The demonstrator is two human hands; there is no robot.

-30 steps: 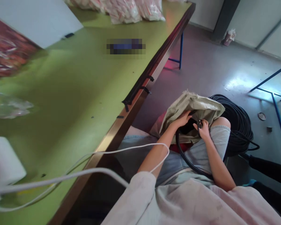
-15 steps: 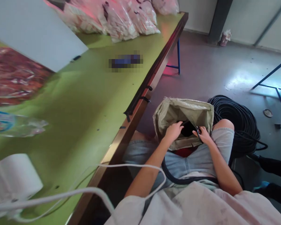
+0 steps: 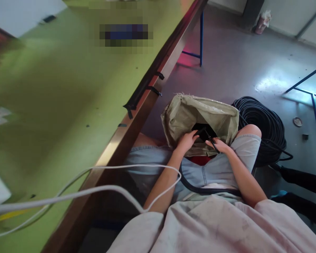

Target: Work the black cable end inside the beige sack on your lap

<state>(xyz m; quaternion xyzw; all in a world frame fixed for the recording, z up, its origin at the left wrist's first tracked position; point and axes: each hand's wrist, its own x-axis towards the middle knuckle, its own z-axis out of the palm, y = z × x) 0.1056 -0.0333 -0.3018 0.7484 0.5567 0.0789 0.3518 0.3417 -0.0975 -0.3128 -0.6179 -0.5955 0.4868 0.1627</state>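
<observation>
Head view showed the open sack (image 3: 177,114) just right of the frame's centre, between the thighs, which probably kept it steady. Inside its mouth, the left hand (image 3: 187,141) touched a black piece (image 3: 200,132), perhaps for guiding it; whether its fingers pinched, I could not tell. The right hand's (image 3: 222,145) fingers were closed around a thin dark tool (image 3: 212,142), pointed inward.
</observation>
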